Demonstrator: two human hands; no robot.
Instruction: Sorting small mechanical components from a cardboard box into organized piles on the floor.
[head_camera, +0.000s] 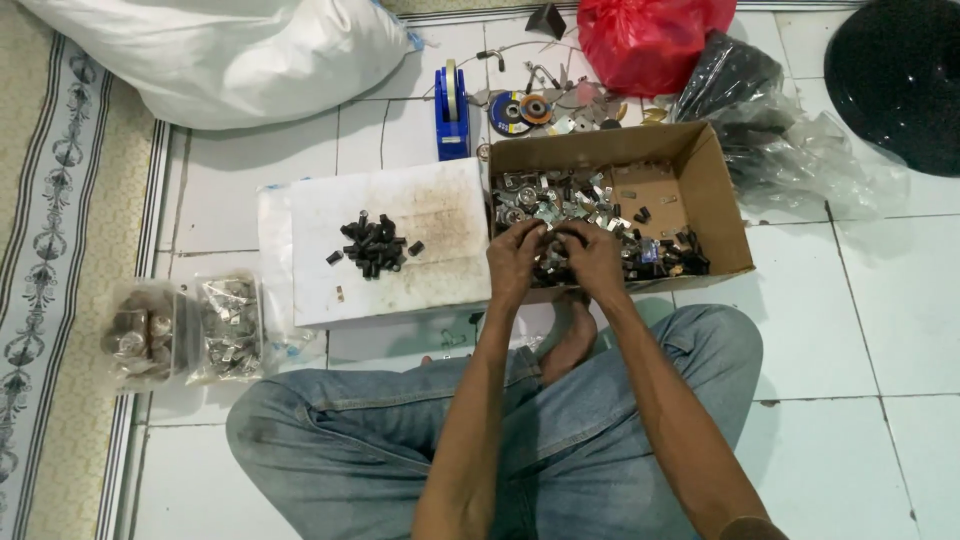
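I sit cross-legged in blue jeans on a white tiled floor. My left hand (514, 258) and my right hand (592, 256) meet over the near edge of an open cardboard box (722, 196) filled with several small shiny metal parts (560, 205) and some black pieces. The fingertips of both hands pinch a small metal part between them; its exact shape is hidden by the fingers. To the left, a white board (440, 215) carries a small heap of black cylindrical pieces (373, 246).
Two clear bags of metal parts (232, 327) and brownish round pieces (140, 335) lie at the left by a patterned mat. Behind the box are a blue tape dispenser (451, 105), grinding discs (522, 110), a red plastic bag (645, 40), clear plastic bags, a white sack and a black round object (900, 75).
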